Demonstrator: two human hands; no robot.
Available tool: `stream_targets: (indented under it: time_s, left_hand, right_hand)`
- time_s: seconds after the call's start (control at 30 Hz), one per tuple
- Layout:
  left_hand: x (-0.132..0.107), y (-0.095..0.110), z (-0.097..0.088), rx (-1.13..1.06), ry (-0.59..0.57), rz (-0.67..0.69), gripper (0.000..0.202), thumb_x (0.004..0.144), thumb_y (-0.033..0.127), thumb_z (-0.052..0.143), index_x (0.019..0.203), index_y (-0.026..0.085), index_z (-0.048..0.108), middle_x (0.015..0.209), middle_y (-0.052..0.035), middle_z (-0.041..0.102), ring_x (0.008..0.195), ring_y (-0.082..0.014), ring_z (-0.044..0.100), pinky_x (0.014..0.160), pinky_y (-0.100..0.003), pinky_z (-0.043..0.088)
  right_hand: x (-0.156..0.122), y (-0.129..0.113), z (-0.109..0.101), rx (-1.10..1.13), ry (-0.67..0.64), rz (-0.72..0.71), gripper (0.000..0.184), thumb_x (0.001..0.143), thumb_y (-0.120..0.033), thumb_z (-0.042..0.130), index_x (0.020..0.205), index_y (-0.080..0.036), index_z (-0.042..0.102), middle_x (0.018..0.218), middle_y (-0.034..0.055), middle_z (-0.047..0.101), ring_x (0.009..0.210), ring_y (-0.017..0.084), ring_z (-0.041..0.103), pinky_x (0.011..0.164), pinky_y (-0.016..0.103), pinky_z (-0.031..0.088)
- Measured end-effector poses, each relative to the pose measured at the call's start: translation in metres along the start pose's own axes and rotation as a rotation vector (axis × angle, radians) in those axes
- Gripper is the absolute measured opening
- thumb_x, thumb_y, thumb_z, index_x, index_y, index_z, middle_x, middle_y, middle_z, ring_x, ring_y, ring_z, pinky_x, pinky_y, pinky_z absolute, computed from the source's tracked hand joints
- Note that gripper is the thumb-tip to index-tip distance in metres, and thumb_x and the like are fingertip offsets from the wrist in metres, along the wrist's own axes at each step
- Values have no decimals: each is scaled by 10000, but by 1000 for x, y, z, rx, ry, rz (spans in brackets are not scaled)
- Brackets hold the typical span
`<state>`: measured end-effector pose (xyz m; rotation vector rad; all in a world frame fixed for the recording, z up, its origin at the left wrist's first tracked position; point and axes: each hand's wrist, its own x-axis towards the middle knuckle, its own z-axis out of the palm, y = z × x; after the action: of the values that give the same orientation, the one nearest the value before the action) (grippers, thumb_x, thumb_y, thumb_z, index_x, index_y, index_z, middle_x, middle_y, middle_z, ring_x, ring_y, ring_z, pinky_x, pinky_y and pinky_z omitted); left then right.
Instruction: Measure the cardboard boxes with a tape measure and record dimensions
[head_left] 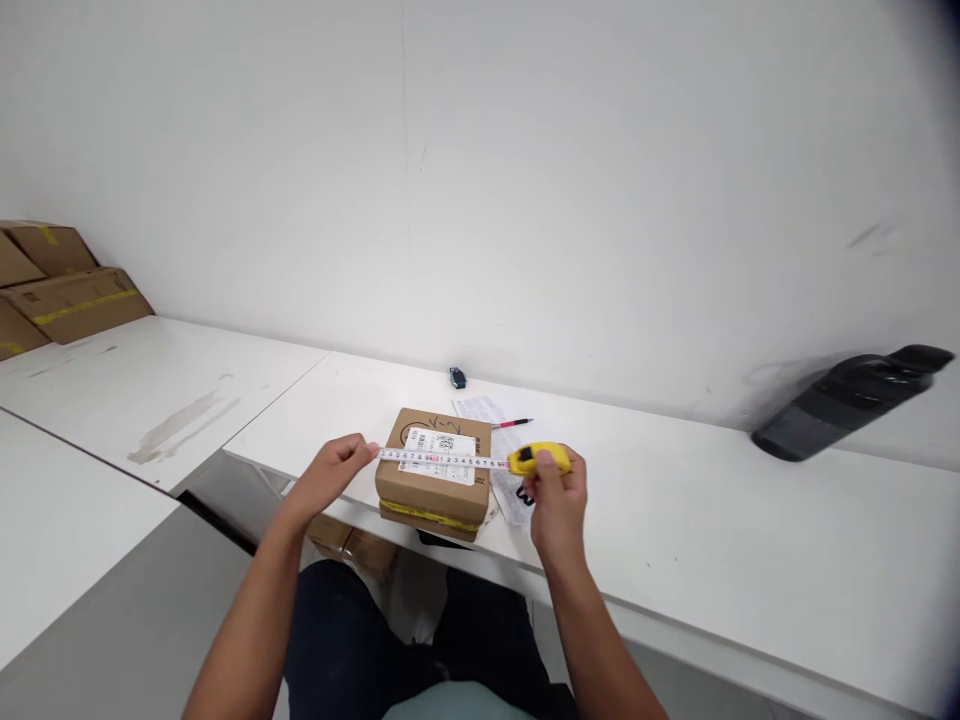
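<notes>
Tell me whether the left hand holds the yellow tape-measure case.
No: the right hand grips the yellow case, while the left hand pinches the drawn-out white tape.

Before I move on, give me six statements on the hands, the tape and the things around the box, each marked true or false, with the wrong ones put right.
1. The right hand holds the yellow tape measure. True.
2. The tape blade passes over the top of the cardboard box. True.
3. The right hand pinches the far end of the tape blade. False: the left hand does.
4. The pen lies to the right of the box, as the camera sees it. True.
5. Nothing is to the right of the pen. False: a black bottle is there.
6. The yellow tape measure is left of the box. False: it is at the right.
</notes>
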<state>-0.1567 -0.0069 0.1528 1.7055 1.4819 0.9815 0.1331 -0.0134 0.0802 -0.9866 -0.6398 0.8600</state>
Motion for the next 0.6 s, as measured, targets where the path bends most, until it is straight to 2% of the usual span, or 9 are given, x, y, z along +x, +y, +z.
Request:
stream_targets:
  time_s: [0.1,0.17,0.23,0.3,0.37,0.4,0.47,0.53,0.6]
  left_hand:
    - [-28,-1,-17,9,91,33,422,837,484,587,594,184,416,582,55,376,557,-95,347,514,-211,305]
    - [-57,-9,-12,-11,172,6,454,840,518,562,580,192,381,552,57,336,539,-97,319,502,-213,285]
    - [-88,-22,11,-82,174,-48,480,856,576,498,574,199,406,521,50,352,505,-104,322,474,-224,283]
    - [-116,-33,47,-154,28,-79,526,884,610,405,547,207,414,483,30,396,479,-122,374,470,-244,325]
    - [-132,-38,85,-164,-117,-53,527,927,564,344,543,213,430,487,7,453,492,-144,446,485,-261,370]
    - [-134,-36,100,-117,-130,-4,508,937,529,352,546,216,436,498,4,475,490,-145,460,483,-264,373]
    - [-129,-26,120,74,-13,136,454,937,461,412,557,217,455,529,0,506,501,-147,482,492,-271,378]
    - [-110,-13,125,322,248,263,344,914,410,492,637,213,545,624,-22,576,600,-175,549,569,-294,428]
    - [-87,-1,122,523,504,340,204,890,365,550,902,191,654,840,-81,655,813,-237,608,720,-357,480]
  right_hand:
    - [22,-12,-20,203,65,-32,428,744,-469,727,1043,-240,522,848,-31,581,606,83,514,490,183,376]
    - [47,-20,-23,266,35,-65,406,737,-435,730,1043,-248,540,923,-10,612,676,100,558,508,187,404]
    - [80,-24,-10,287,-54,-60,366,735,-423,714,1025,-257,564,942,-1,628,737,117,577,546,203,443]
    - [112,-23,17,287,-197,-11,334,721,-431,695,985,-261,584,891,-7,627,776,128,578,592,216,472]
    - [137,-15,54,223,-388,87,344,700,-455,687,971,-264,597,889,-7,635,785,127,570,616,216,479]
    - [145,-9,72,177,-482,146,356,691,-467,687,971,-264,601,895,-6,643,780,129,568,623,222,484]
    - [149,7,102,90,-631,242,369,684,-481,692,968,-260,612,916,4,662,775,139,574,633,240,494]
    - [142,22,120,32,-733,302,366,679,-474,708,957,-252,623,934,16,678,768,151,583,629,255,499]
    - [130,33,125,-25,-827,348,369,677,-462,724,962,-247,632,947,25,687,753,156,591,618,261,500]
